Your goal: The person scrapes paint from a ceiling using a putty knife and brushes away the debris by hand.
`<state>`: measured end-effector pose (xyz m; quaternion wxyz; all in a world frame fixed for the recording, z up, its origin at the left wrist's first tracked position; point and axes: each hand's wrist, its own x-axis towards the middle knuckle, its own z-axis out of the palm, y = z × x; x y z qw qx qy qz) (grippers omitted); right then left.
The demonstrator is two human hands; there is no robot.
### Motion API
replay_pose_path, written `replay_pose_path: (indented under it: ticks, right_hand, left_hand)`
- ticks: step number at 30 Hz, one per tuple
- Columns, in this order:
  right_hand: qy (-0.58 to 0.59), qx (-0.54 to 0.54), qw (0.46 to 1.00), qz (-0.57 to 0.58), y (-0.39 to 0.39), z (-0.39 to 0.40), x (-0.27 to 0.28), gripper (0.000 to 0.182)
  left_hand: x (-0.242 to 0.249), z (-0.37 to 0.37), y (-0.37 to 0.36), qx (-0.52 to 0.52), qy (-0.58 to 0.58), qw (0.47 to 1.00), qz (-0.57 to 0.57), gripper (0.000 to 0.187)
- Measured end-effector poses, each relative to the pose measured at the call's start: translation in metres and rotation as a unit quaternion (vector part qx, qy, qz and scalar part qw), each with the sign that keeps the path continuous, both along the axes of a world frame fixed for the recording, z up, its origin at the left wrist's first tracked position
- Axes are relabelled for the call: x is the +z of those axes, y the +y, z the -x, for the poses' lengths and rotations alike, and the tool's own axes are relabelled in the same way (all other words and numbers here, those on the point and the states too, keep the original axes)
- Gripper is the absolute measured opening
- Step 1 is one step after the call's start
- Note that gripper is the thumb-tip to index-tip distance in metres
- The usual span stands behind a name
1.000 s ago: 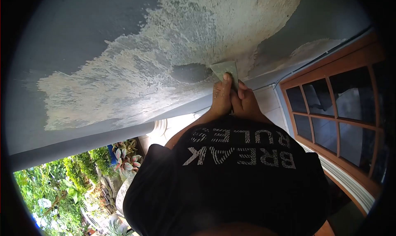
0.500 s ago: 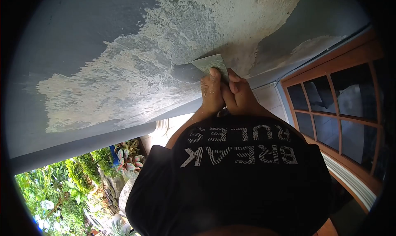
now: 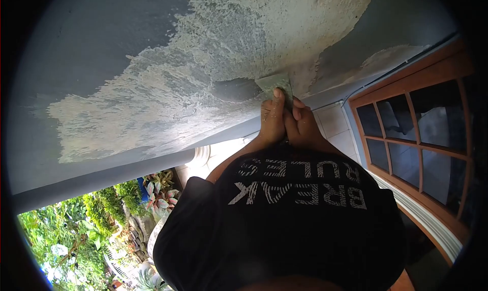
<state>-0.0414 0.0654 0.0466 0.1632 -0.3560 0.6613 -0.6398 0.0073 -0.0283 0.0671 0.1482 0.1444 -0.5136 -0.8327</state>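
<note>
Both hands, left hand [image 3: 273, 123] and right hand [image 3: 304, 126], clasp together around a flat metal scraper [image 3: 277, 82], fingers pressed along its wedge-shaped blade, which lies against the rough, flaking grey ceiling [image 3: 203, 62].

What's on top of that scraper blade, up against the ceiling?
The scraper blade presses against the ceiling, at the edge of a grey paint patch amid bare scraped plaster. Both hands, left hand and right hand, cover its handle. What lies under the blade is hidden.
</note>
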Motion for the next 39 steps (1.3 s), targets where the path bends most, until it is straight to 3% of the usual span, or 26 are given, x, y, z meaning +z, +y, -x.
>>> replay_pose_path:
  ticks: [5,8,10,13,16,21,25,29,35,39]
  right_hand:
    - [0.006,0.035,0.999,0.037,-0.011,0.004,0.039,0.016]
    - [0.016,-0.006,0.999,0.052,-0.008,0.0,0.003,0.013]
    - [0.008,-0.036,0.994,0.103,-0.012,-0.003,0.011,0.01]
    - [-0.001,0.018,0.999,0.044,-0.007,0.002,0.018,0.009]
    - [0.008,0.022,1.0,0.01,-0.007,0.004,0.015,0.01]
    - [-0.007,-0.004,1.0,0.003,0.0,-0.001,-0.002,0.015]
    - [0.018,0.014,1.0,-0.014,0.0,0.006,0.027,0.018]
    - [0.018,-0.014,1.0,-0.005,0.001,-0.003,0.006,0.019]
    - [0.0,0.008,0.999,-0.038,0.007,-0.001,0.003,0.019]
    - [0.012,-0.019,0.999,-0.035,0.001,-0.003,0.007,0.02]
  left_hand:
    - [0.024,0.002,-0.014,-0.001,0.085,0.994,0.069,0.06]
    - [0.004,-0.003,-0.003,-0.011,-0.055,0.998,0.038,0.06]
    - [0.006,0.002,0.0,0.005,-0.045,0.998,0.038,0.06]
    - [0.016,0.002,-0.003,0.03,0.043,0.998,0.034,0.061]
    - [0.011,0.003,-0.01,-0.015,0.057,0.997,0.042,0.061]
    - [0.001,0.0,0.005,0.018,-0.049,0.999,-0.003,0.058]
    - [0.015,0.004,-0.003,-0.003,0.048,0.999,0.016,0.058]
    - [-0.011,-0.004,0.003,0.0,-0.035,0.999,-0.011,0.059]
    - [-0.013,-0.001,0.003,-0.001,0.018,0.999,-0.036,0.058]
    - [-0.009,0.002,0.004,0.018,-0.008,0.999,-0.035,0.057]
